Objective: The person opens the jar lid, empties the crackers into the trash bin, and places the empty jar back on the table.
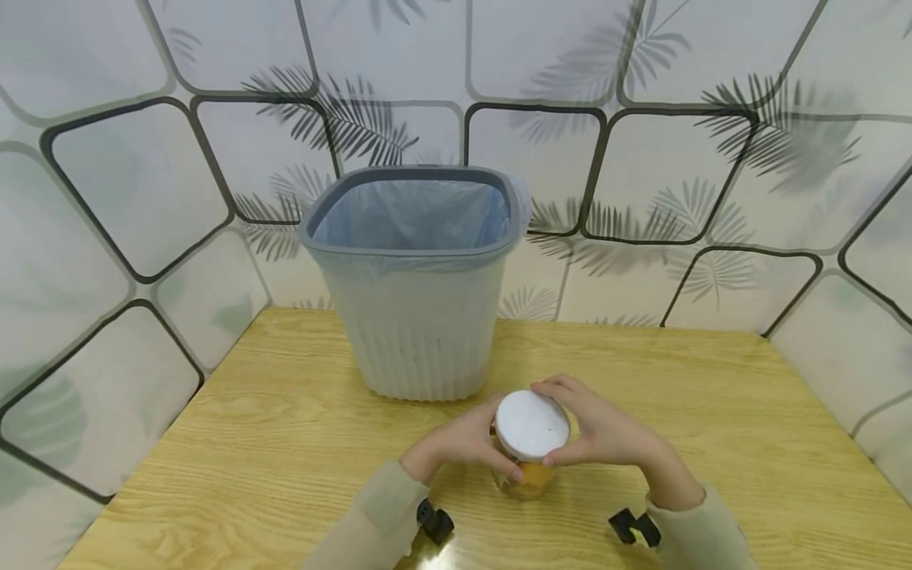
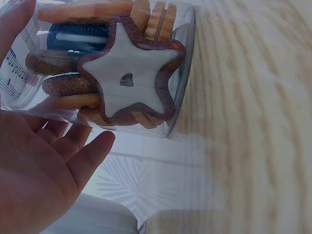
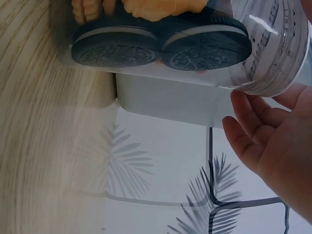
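Observation:
A clear jar (image 1: 520, 489) with a white lid (image 1: 532, 426) stands upright on the wooden table, just in front of the bin. My left hand (image 1: 463, 442) holds the jar's side, thumb across its front. From the other side, my right hand (image 1: 609, 427) grips the lid's edge between thumb and fingers. Through the wall in the left wrist view, a star-shaped cookie (image 2: 129, 73) with a pale face and brown border shows among other cookies. Two dark sandwich cookies (image 3: 207, 48) lie against the wall in the right wrist view. A sheet-music print (image 3: 265, 41) runs round the neck.
A tall whitish bin (image 1: 420, 332) with a grey rim and a bluish liner bag (image 1: 420, 214) stands behind the jar. The wooden table (image 1: 271, 427) meets a wall (image 1: 627, 182) patterned with leaves and dark rounded lines. Black wrist mounts sit at both sleeves.

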`<state>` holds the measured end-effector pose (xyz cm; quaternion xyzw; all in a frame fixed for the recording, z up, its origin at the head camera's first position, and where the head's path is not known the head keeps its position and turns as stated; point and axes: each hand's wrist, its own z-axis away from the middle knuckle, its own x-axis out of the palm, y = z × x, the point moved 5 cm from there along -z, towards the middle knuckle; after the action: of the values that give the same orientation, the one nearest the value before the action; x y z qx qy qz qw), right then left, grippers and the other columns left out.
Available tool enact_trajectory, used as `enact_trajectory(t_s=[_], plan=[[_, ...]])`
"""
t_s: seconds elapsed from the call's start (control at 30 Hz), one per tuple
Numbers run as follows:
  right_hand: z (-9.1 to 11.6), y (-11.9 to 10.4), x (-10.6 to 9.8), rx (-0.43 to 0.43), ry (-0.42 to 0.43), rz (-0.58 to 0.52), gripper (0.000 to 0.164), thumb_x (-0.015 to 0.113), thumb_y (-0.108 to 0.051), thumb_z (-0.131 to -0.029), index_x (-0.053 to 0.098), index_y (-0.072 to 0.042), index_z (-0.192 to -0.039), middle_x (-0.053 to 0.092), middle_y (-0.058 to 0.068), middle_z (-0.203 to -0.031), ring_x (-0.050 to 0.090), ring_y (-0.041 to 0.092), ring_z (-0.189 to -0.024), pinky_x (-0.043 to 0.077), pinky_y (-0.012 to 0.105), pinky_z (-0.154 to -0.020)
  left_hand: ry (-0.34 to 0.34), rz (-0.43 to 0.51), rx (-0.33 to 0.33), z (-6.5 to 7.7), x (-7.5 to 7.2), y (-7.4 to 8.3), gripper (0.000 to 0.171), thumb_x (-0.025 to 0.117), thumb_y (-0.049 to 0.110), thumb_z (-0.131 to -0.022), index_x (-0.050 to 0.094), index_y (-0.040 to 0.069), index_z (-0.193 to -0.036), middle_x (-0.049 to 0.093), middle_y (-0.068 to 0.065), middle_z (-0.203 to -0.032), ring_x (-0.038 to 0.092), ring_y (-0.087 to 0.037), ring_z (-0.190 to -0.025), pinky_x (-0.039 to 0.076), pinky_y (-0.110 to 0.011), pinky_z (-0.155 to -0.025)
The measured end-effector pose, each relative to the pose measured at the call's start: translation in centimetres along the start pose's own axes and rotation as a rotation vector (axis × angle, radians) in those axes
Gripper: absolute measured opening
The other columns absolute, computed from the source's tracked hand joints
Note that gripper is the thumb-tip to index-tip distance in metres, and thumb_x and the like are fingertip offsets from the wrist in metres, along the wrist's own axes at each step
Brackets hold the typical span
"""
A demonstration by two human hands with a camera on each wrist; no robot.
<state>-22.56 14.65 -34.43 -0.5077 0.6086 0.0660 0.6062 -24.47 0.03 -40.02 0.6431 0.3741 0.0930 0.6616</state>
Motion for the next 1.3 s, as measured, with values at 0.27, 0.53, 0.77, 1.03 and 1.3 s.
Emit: enact_trajectory(t_s=[0.27, 0.53, 0.77, 1.03, 1.3], plan=[[0.2, 0.7, 0.0, -0.061, -0.019, -0.095, 0.079, 0.076, -0.028, -0.067, 0.039, 0.003, -0.129, 0.042, 0.013, -0.128, 0.040, 0.025, -0.114, 0.037, 0.044, -0.089, -0.004, -0.009, 0.014, 0.0, 0.0, 0.0, 0.084, 0.078, 0.008, -0.066, 0.030, 0.018, -0.134, 0.035, 0.003, -0.122, 0.039, -0.010, -0.109, 0.031, -0.030, -0.092], [0.4, 1.2, -0.3, -0.186, -0.041, -0.221, 0.075, 0.074, -0.014, -0.070, 0.034, 0.004, -0.131, 0.039, 0.013, -0.131, 0.038, 0.020, -0.118, 0.035, 0.029, -0.092, -0.056, 0.047, 0.106, -0.2, 0.3, 0.0, 0.085, 0.075, 0.004, -0.069, 0.025, 0.020, -0.137, 0.036, 0.003, -0.129, 0.039, -0.011, -0.114, 0.031, -0.033, -0.094], [0.4, 1.3, -0.4, -0.203, -0.078, -0.296, 0.074, 0.069, -0.009, -0.073, 0.030, 0.004, -0.134, 0.034, 0.018, -0.134, 0.032, 0.019, -0.122, 0.030, 0.029, -0.097, -0.031, 0.011, 0.070, -0.1, 0.1, -0.1, 0.084, 0.076, 0.008, -0.069, 0.026, 0.020, -0.136, 0.035, 0.003, -0.126, 0.040, -0.010, -0.112, 0.031, -0.033, -0.093], [0.4, 1.5, -0.6, -0.184, -0.089, -0.312, 0.071, 0.067, -0.007, -0.075, 0.029, 0.004, -0.134, 0.034, 0.009, -0.136, 0.031, 0.018, -0.124, 0.029, 0.034, -0.098, -0.022, 0.029, 0.046, 0.0, 0.0, 0.0, 0.085, 0.076, 0.009, -0.069, 0.027, 0.021, -0.136, 0.034, 0.002, -0.127, 0.039, -0.011, -0.112, 0.031, -0.033, -0.093], [0.6, 1.8, -0.8, -0.204, -0.090, -0.293, 0.065, 0.065, -0.005, -0.077, 0.032, 0.004, -0.133, 0.037, 0.020, -0.131, 0.034, 0.018, -0.122, 0.031, 0.030, -0.096, -0.031, 0.030, 0.060, 0.0, 0.0, 0.0, 0.085, 0.076, 0.008, -0.069, 0.026, 0.022, -0.137, 0.034, 0.003, -0.128, 0.038, -0.011, -0.113, 0.031, -0.034, -0.093]])
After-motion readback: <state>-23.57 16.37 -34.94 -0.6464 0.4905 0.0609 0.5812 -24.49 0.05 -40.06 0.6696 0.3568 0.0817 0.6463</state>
